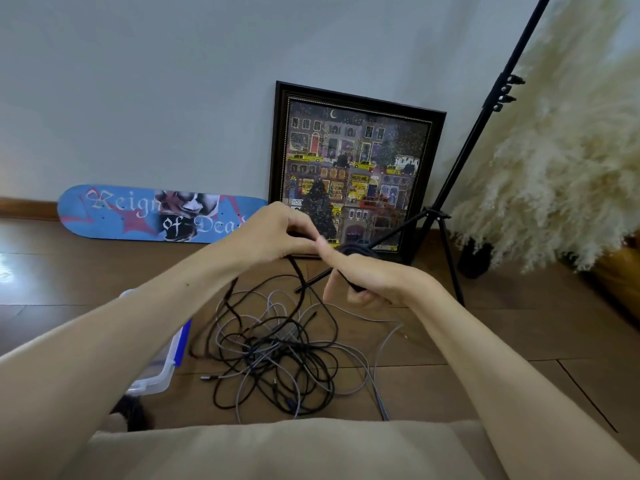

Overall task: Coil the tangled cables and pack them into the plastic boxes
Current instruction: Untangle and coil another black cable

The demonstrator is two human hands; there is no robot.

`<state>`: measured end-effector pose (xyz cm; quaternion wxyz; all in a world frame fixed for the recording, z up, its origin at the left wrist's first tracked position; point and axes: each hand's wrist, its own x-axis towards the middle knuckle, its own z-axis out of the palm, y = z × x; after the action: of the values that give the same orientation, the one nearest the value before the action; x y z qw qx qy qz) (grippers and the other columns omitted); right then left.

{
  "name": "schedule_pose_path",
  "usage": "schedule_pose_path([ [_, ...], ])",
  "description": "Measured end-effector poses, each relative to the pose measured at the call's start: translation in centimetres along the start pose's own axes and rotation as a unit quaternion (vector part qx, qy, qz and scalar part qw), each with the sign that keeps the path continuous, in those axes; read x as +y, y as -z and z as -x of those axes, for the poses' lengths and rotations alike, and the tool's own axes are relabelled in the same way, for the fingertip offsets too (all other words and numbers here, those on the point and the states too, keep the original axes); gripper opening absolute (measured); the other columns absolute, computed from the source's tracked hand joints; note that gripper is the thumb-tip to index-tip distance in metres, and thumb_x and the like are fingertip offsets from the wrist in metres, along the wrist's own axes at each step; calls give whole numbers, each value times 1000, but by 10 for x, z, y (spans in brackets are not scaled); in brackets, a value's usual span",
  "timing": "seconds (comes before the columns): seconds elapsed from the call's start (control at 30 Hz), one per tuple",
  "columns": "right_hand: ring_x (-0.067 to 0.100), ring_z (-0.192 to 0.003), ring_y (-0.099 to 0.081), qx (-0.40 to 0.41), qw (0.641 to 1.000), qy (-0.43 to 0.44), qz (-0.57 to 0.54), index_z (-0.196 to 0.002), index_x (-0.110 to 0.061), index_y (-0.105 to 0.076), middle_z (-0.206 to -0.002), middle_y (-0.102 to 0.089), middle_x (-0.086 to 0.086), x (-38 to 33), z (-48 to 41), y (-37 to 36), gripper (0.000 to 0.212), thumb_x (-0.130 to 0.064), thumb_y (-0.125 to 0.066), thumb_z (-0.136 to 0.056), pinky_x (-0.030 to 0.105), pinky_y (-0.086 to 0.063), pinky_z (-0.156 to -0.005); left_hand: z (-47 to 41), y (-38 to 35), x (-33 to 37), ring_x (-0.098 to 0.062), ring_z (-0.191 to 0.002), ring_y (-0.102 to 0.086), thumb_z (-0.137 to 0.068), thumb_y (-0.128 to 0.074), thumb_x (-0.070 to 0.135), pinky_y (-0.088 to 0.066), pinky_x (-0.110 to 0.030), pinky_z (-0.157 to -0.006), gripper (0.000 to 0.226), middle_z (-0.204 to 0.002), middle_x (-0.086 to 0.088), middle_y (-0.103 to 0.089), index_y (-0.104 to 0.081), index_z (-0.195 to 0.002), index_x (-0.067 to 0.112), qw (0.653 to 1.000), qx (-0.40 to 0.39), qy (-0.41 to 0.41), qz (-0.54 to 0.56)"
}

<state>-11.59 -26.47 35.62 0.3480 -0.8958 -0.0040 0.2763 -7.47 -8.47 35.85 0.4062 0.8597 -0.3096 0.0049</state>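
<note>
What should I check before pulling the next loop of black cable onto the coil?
1. Right hand grip on the coil: ok, fingers curled round it.
2. Left hand grip on the black cable: ok, pinching it beside the coil.
3. Cable free to feed: not ok, it drops into the tangle of black and grey cables.
4. Plastic box ready to receive the coil: cannot tell, the left arm hides most of it.
5. Tripod leg clear of the cable: cannot tell, it crosses under the hands.
</note>
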Motion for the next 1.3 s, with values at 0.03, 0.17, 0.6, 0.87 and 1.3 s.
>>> schedule_pose_path([
  [0.03,10,-38,-18,-33,999,12,11,-103,-5,-66,-46,-27,-5,1,3,2,81,-76,-31,-86,20,-18,-41,0,-1,1,-9,-82,-64,-82,-70,12,-48,-24,-80,7,-86,-2,-72,-74,-88,10,1000,-1,-14,-5],
  [0.17,8,-33,-18,-142,987,56,-41,-93,-9,-67,-43,-26,-5,11,9,13,28,-32,-52,-98,18,-14,-37,-1,-3,5,-4,-81,-58,-83,-70,17,-40,-12,-73,10,-86,1,-66,-74,-91,12,998,13,-50,-34],
  [0.6,1,-27,-25,-318,840,151,-412,-96,-6,-66,-38,-29,-8,21,21,29,41,-46,-58,-90,11,-21,-32,7,-17,-8,-13,-87,-65,-87,-59,-4,-50,-33,-85,27,-91,-1,-70,-69,-102,15,995,-38,-25,-84],
  [0.87,-1,-24,-22,-222,872,123,-418,-80,-12,-65,-33,-28,-9,15,28,21,64,-65,-30,-84,7,-15,-33,6,-23,-5,-22,-112,-53,-77,-55,0,-40,-42,-99,50,-116,-3,-58,-62,-123,20,995,-29,-16,-98],
  [1.3,-2,-25,-26,-252,861,125,-424,-78,-12,-61,-34,-33,-9,9,25,16,58,-65,-38,-83,9,-16,-31,10,-11,16,-14,-86,-65,-85,-64,1,-49,-25,-80,16,-88,-6,-74,-74,-96,7,987,129,-93,34],
])
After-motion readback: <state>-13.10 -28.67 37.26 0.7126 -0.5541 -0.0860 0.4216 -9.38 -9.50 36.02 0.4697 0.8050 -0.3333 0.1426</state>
